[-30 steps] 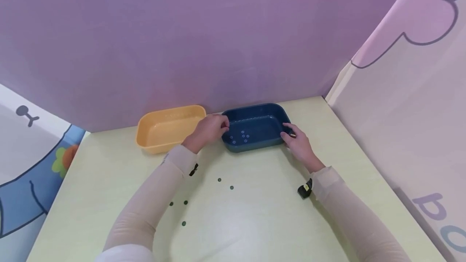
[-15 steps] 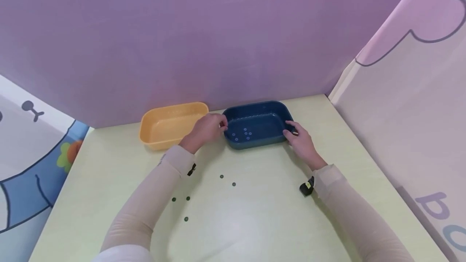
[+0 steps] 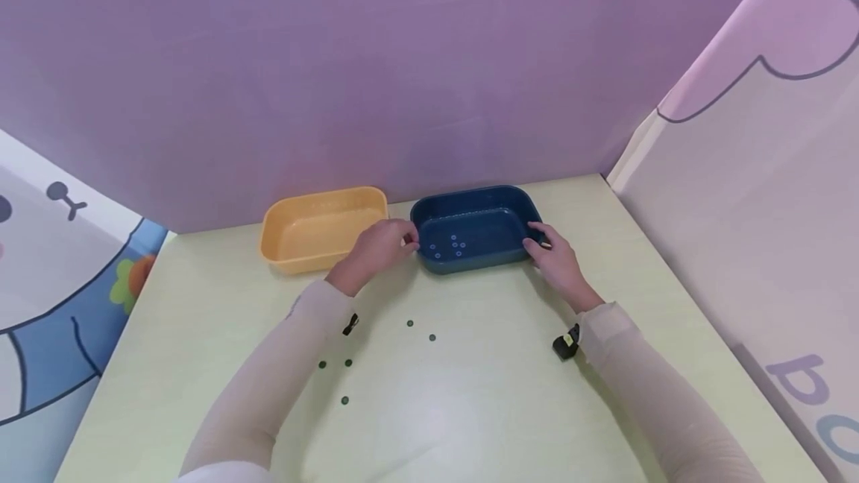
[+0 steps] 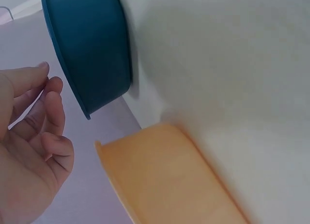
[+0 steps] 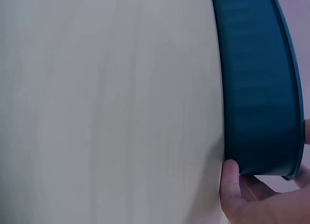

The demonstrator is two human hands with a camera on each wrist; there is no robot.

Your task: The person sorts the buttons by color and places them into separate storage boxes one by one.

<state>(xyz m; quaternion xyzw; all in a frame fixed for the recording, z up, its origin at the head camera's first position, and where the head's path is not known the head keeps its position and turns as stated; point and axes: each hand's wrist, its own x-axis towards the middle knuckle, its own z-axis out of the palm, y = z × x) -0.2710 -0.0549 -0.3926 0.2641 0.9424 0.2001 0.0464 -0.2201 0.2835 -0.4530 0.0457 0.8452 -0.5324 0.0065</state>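
My left hand (image 3: 385, 242) hovers beside the left end of a dark blue plastic tray (image 3: 478, 263). In the left wrist view its thumb and index tips come together, the other fingers curl in, and nothing shows between them. My right hand (image 3: 558, 263) grips the tray's right end, one digit low against the wall near the table and others up at the rim (image 5: 296, 88). Several small light-ringed discs (image 3: 455, 244), like buttons, lie in the tray's left half. More dark green button-like discs (image 3: 348, 363) are scattered on the table in front of my left forearm.
A yellow plastic tray (image 3: 291, 265) stands left of the blue one, just behind my left wrist. Both trays sit near the purple back wall (image 3: 429, 80) on the pale table (image 3: 496, 393). A printed panel (image 3: 758, 229) closes off the right side.
The left hand has drawn back slightly from over the blue tray's left rim, towards me. My right hand keeps its grip. The discs lie as before; the head view has shifted slightly.
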